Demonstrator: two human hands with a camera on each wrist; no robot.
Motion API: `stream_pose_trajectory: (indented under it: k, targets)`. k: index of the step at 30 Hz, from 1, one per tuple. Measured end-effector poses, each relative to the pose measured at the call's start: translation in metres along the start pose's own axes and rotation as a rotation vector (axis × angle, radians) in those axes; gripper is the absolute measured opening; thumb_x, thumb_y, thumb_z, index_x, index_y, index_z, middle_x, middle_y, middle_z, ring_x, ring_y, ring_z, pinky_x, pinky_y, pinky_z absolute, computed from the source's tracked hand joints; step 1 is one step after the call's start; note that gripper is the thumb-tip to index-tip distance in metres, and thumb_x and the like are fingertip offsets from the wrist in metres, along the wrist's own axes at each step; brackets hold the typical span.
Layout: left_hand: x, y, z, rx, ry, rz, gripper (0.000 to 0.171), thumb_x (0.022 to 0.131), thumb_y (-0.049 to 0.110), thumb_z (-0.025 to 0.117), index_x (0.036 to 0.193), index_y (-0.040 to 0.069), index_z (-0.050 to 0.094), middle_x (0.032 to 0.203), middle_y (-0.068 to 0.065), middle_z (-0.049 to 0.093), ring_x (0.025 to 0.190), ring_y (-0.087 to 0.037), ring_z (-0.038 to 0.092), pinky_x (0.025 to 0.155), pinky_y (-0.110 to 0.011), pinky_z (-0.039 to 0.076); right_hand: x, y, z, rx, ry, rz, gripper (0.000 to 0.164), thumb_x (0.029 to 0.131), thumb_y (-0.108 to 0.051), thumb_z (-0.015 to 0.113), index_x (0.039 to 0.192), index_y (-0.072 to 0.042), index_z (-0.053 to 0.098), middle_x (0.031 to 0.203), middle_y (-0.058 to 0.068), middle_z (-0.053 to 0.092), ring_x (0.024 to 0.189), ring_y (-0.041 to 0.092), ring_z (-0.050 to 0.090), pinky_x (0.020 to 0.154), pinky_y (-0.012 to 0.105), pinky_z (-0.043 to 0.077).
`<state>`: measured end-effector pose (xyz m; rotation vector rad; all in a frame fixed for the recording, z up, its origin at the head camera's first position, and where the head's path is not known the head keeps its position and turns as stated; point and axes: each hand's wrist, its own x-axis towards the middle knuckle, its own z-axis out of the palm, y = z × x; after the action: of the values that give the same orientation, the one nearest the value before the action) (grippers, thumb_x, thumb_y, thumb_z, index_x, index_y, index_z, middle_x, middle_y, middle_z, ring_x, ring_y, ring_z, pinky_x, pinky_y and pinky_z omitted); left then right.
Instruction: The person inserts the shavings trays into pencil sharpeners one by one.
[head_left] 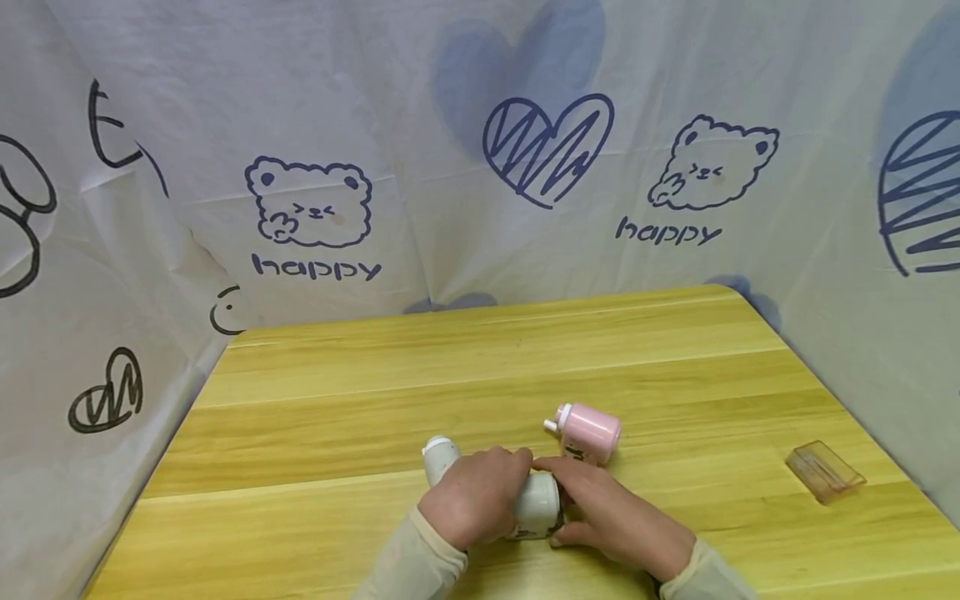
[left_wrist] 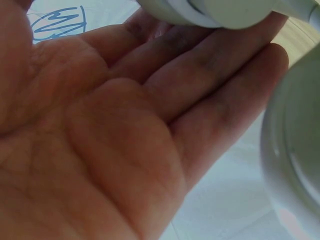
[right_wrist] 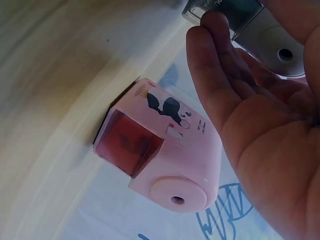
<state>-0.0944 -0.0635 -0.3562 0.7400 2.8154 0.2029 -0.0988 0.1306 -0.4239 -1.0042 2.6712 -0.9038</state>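
Note:
A white pencil sharpener point(head_left: 537, 507) lies between both hands near the front of the table. My left hand point(head_left: 480, 492) holds it from the left, with the back of the hand hiding that end. At its right end, my right hand point(head_left: 611, 512) grips it between thumb and fingers; the right wrist view shows fingertips at its dark see-through drawer point(right_wrist: 240, 15). A white piece with a rounded cap point(head_left: 440, 458) sticks out left of the left hand; I cannot tell whether it belongs to another sharpener. Just behind the right hand is a pink pencil sharpener point(head_left: 591, 431) with a white crank.
A clear orange-tinted tray point(head_left: 825, 472) lies on the right side of the wooden table point(head_left: 337, 400). White cloth point(head_left: 420, 208) printed with bears and hearts hangs behind the table and along both sides.

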Motion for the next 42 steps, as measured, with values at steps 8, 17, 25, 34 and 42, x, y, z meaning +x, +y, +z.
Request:
stream_pose_trajectory:
  k: [8, 17, 25, 34, 42]
  targets:
    - [0.0, -0.0001, 0.0001, -0.007, -0.006, 0.0, 0.052, 0.058, 0.014, 0.087, 0.1, 0.014, 0.057, 0.085, -0.002, 0.06, 0.071, -0.013, 0.056, 0.06, -0.031, 0.047, 0.0008, 0.0006, 0.0023, 0.014, 0.014, -0.028, 0.075, 0.071, -0.025, 0.081, 0.136, -0.011, 0.046, 0.128, -0.005, 0.054, 0.114, 0.014, 0.05, 0.096, 0.037, 0.042]
    - [-0.0004, 0.0003, -0.0004, -0.004, -0.007, -0.002, 0.051, 0.059, 0.013, 0.087, 0.1, 0.013, 0.057, 0.085, -0.002, 0.06, 0.07, -0.013, 0.056, 0.059, -0.031, 0.046, 0.0036, 0.0031, 0.0048, 0.087, 0.013, -0.013, 0.086, 0.069, -0.029, 0.083, 0.142, -0.019, 0.039, 0.13, -0.008, 0.052, 0.11, 0.008, 0.052, 0.094, 0.034, 0.043]
    - [0.0001, 0.0006, -0.0009, -0.002, -0.015, -0.005, 0.052, 0.06, 0.014, 0.087, 0.103, 0.013, 0.057, 0.087, -0.002, 0.061, 0.071, -0.013, 0.056, 0.06, -0.031, 0.047, 0.0046, 0.0025, 0.0058, 0.106, 0.026, 0.005, 0.09, 0.066, -0.031, 0.084, 0.143, -0.019, 0.039, 0.13, -0.007, 0.053, 0.109, 0.009, 0.053, 0.093, 0.035, 0.044]
    - [0.0002, 0.0008, -0.0006, -0.009, -0.013, -0.008, 0.052, 0.059, 0.013, 0.087, 0.101, 0.012, 0.057, 0.085, -0.002, 0.06, 0.07, -0.013, 0.056, 0.06, -0.031, 0.046, 0.0047, 0.0011, 0.0058, 0.083, 0.05, -0.014, 0.089, 0.065, -0.036, 0.083, 0.141, -0.021, 0.04, 0.126, -0.01, 0.054, 0.108, 0.012, 0.052, 0.093, 0.036, 0.043]
    - [0.0002, 0.0004, 0.0007, -0.006, 0.008, -0.005, 0.052, 0.057, 0.012, 0.087, 0.1, 0.013, 0.057, 0.083, -0.002, 0.06, 0.068, -0.014, 0.055, 0.058, -0.031, 0.046, 0.0059, -0.0006, 0.0057, 0.078, 0.041, 0.011, 0.09, 0.064, -0.037, 0.084, 0.141, -0.02, 0.041, 0.124, -0.008, 0.055, 0.11, 0.015, 0.052, 0.094, 0.039, 0.042]
